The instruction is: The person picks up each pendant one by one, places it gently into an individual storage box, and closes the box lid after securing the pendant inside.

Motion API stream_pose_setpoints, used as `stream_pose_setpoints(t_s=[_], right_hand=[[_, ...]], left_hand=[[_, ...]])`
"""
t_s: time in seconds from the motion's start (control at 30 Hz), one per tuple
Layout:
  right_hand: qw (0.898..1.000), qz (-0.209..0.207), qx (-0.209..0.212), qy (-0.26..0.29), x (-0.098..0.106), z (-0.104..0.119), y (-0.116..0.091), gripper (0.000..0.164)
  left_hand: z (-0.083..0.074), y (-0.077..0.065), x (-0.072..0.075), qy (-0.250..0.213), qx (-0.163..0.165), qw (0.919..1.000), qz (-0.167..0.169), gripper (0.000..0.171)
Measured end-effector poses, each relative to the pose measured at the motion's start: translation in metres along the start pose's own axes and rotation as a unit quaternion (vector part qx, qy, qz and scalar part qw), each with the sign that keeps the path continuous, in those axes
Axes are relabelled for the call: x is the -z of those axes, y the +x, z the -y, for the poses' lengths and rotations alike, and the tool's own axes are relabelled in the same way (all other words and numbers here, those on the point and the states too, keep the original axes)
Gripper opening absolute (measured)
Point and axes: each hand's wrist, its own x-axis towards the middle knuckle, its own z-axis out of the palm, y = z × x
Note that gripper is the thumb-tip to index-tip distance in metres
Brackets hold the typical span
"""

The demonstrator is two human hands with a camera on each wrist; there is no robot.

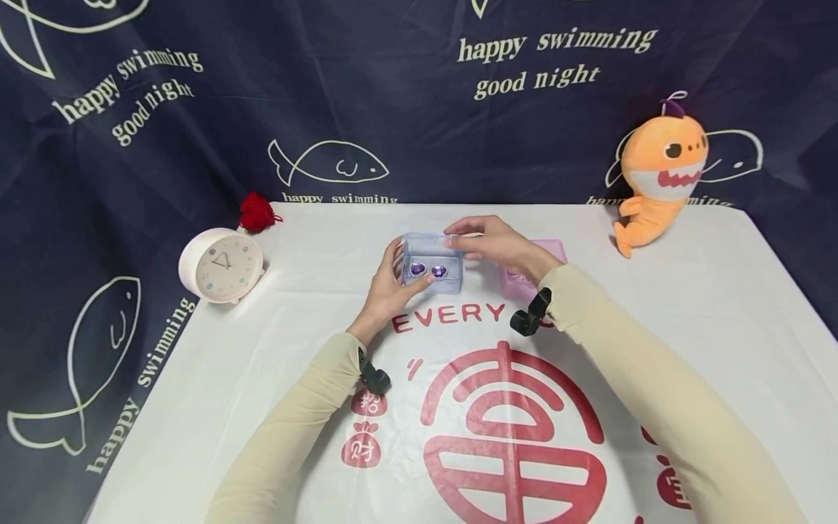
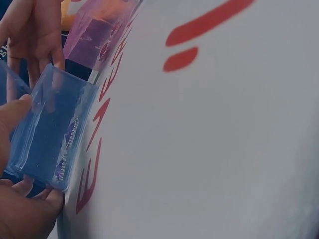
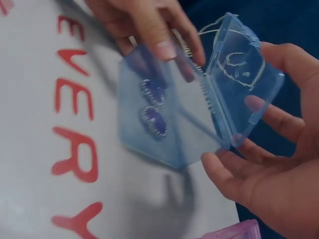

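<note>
A clear blue plastic box (image 1: 452, 286) with its hinged lid (image 3: 234, 74) raised sits between the hands, over the white tablecloth. Inside lie two purple oval gem pieces (image 1: 439, 271) with sparkling rims. My left hand (image 1: 386, 292) grips the box from its left side, the thumb over the front edge near the gems. From the right, my right hand (image 1: 494, 244) pinches the lid, and one fingertip shows through the clear plastic in the right wrist view. Just beyond that hand stands a pink translucent box (image 1: 551, 251), partly hidden by the right forearm.
A round white clock (image 1: 229, 266) stands at the left, with a red yarn-like item (image 1: 257, 212) behind it. At the back right leans an orange plush shark (image 1: 661, 175). Behind the table hangs a navy curtain (image 1: 432, 109) printed with fish.
</note>
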Motion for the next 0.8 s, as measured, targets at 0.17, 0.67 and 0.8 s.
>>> stream_pose_setpoints(t_s=[0.17, 0.67, 0.8], right_hand=[[0.989, -0.006, 0.054, -0.134, -0.01, -0.007, -0.003, 0.047], [0.975, -0.068, 0.123, -0.172, -0.03, -0.026, -0.013, 0.042], [0.971, -0.082, 0.126, -0.184, -0.028, -0.027, -0.015, 0.044]], left_hand=[[-0.001, -0.002, 0.003, 0.002, 0.005, 1.0, 0.004, 0.091], [-0.002, -0.007, 0.0, -0.006, 0.004, 0.9999, -0.009, 0.076], [-0.004, -0.006, -0.003, -0.015, 0.0, 0.9999, -0.003, 0.077]])
